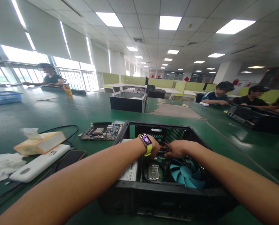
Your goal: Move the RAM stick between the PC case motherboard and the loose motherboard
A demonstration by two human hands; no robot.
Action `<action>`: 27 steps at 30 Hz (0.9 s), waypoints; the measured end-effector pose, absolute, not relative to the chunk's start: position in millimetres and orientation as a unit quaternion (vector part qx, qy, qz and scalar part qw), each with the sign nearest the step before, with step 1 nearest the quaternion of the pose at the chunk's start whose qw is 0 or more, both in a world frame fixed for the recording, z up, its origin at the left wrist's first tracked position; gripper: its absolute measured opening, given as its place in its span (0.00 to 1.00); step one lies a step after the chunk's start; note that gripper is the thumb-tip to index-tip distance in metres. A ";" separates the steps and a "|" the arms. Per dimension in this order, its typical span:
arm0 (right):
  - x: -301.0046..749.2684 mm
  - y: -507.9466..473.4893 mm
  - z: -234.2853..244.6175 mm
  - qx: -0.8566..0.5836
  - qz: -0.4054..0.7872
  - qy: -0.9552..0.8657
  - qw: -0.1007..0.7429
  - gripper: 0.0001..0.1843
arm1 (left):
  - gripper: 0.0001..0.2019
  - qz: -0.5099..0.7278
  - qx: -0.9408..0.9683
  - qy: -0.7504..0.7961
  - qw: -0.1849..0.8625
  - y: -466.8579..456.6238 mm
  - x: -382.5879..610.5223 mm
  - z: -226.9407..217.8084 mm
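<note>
An open black computer case [163, 189] lies in front of me, and both my hands reach down inside it. My left hand [154, 146], with a yellow-green banded watch [147, 144] on the wrist, is curled near the middle; its fingertips are hidden. Close by on the right, my right hand [177, 148] is closed beside thin red cables [164, 146]. What either hand grips, if anything, I cannot make out. Below the hands are a motherboard's metal CPU socket [154, 172] and a blue fan [187, 175]. A pale drive or power unit [131, 172] sits at the case's left side.
Left of the case lie a loose motherboard [100, 131], a tissue pack [41, 143], a white power strip [39, 164] and a phone [69, 159]. Another case [127, 104] stands farther back on the green table [88, 107]. People work at the far left and right.
</note>
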State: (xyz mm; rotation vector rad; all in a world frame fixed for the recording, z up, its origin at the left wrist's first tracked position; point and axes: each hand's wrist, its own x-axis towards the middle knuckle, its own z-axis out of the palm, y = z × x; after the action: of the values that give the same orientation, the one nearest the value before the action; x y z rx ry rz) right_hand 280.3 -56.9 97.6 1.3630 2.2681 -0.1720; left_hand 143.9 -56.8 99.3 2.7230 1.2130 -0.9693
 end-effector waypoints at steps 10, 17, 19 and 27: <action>279.8 -58.3 99.8 0.511 -0.067 0.823 0.238 0.40 | 0.15 -0.311 0.875 0.371 0.016 -55.4 142.7 98.7; 278.6 -59.5 102.5 0.510 -0.059 0.824 0.240 0.39 | 0.16 -0.303 0.876 0.375 0.025 -56.1 141.5 99.8; 278.4 -59.9 102.4 0.513 -0.058 0.823 0.236 0.39 | 0.16 -0.303 0.878 0.370 0.034 -55.2 142.2 99.9; 278.5 -56.5 112.1 0.509 -0.017 0.844 0.170 0.33 | 0.16 -0.048 0.939 0.313 0.138 -37.5 107.6 149.7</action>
State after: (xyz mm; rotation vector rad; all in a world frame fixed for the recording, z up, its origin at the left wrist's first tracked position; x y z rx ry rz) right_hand 278.5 -56.5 112.1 1.4458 2.3975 -0.0471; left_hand 107.6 -37.5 149.7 2.7150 0.9044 -0.1400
